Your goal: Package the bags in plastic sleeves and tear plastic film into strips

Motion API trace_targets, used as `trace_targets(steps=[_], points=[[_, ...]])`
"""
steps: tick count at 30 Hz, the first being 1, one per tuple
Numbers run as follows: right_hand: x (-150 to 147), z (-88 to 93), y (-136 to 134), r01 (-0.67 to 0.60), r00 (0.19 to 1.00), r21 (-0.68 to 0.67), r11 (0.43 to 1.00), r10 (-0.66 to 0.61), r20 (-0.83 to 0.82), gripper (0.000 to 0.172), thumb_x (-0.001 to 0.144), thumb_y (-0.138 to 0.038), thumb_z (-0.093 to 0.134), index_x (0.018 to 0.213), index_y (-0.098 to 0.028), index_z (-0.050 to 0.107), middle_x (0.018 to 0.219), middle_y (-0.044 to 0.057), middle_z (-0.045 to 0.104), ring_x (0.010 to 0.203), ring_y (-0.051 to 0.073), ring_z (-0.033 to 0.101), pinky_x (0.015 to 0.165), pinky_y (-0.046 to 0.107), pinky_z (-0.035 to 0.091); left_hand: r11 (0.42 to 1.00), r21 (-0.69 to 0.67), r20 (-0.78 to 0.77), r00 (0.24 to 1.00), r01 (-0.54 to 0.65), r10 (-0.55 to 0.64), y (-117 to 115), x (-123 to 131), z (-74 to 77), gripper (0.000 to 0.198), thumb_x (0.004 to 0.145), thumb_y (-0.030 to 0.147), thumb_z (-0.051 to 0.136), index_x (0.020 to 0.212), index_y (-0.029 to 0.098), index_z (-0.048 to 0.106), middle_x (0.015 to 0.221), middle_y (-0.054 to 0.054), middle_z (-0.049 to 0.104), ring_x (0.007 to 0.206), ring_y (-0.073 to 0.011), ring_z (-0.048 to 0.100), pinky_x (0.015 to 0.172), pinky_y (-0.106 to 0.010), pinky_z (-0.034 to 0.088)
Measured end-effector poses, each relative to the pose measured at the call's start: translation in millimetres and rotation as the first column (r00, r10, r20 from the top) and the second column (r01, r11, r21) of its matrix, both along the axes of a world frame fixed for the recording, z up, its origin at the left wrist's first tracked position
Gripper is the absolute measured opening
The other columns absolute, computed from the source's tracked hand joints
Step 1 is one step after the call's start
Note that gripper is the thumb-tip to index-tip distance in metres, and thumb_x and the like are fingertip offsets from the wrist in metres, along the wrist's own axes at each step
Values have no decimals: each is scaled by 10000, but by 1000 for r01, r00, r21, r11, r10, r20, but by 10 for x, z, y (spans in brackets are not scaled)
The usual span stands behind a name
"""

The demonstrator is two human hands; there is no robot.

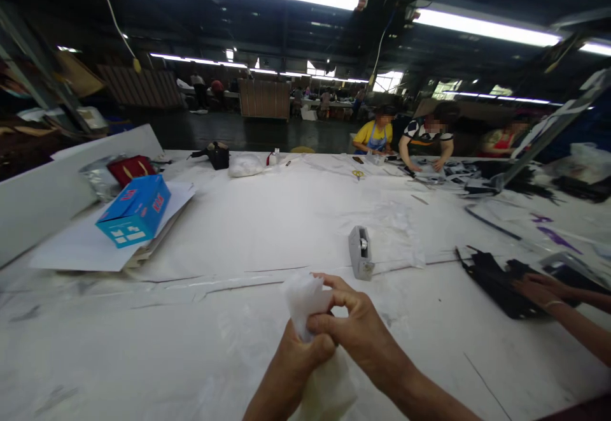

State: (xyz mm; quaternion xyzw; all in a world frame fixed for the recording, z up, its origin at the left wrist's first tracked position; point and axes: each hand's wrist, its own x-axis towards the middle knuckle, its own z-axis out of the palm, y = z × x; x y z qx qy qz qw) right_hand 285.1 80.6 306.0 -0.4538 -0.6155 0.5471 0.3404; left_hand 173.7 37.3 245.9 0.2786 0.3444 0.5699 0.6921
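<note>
Both of my hands are on a thin, whitish, translucent sheet [303, 297] that looks like tissue paper or plastic film; I cannot tell which. My left hand [301, 360] is closed around its gathered middle, with the thumb on top. Pinched near the upper part of the sheet are the thumb and fingers of my right hand [351, 319]. A wider, pale yellowish part [331, 389] hangs below my hands over the table. Just beyond my right hand stands a grey tape dispenser [361, 253].
On the left, a blue box [136, 211] rests on white boards [81, 252] near a red bag [131, 169]. At the right, a co-worker's hands [539, 290] touch a black piece [501, 284]. More people work across the white table [214, 217].
</note>
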Motion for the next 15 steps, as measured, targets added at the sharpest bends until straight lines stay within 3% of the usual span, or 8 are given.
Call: trace_targets(steps=[5, 9, 12, 15], points=[[48, -10, 1, 13, 998, -23, 1000, -14, -57, 66, 629, -139, 738, 626, -195, 703, 1258, 25, 588, 1198, 255, 509, 1092, 372, 309, 999, -18, 21, 999, 50, -49, -6, 18, 7, 531, 589, 399, 834, 1017, 151, 642, 829, -75, 651, 755, -201, 577, 707, -306, 447], [102, -80, 16, -27, 979, -151, 988, -4, -204, 107, 636, -191, 752, 725, -172, 696, 1220, 59, 602, 1053, 248, 597, 943, 355, 464, 994, -46, -26, 994, 101, -102, 16, 5, -48, 516, 617, 413, 814, 1025, 145, 648, 782, -58, 621, 693, -157, 515, 645, -264, 406], [173, -129, 66, -72, 930, -210, 975, -11, -368, 438, 637, -274, 794, 1044, -219, 642, 1264, 63, 582, 1055, 219, 603, 934, 348, 475, 996, -78, -101, 993, 47, -55, 45, -57, -30, 353, 646, 454, 779, 745, 141, 649, 627, -2, 523, 598, -110, 422, 569, -232, 345], [178, -204, 39, -197, 916, -95, 976, 149, -372, 895, 444, -286, 902, 1255, -290, 522, 1270, 30, 589, 1135, 209, 567, 978, 322, 449, 994, -69, -194, 979, -85, 70, 49, -214, 77, 389, 646, 489, 765, 575, 157, 576, 553, 14, 484, 578, -118, 428, 564, -235, 367]])
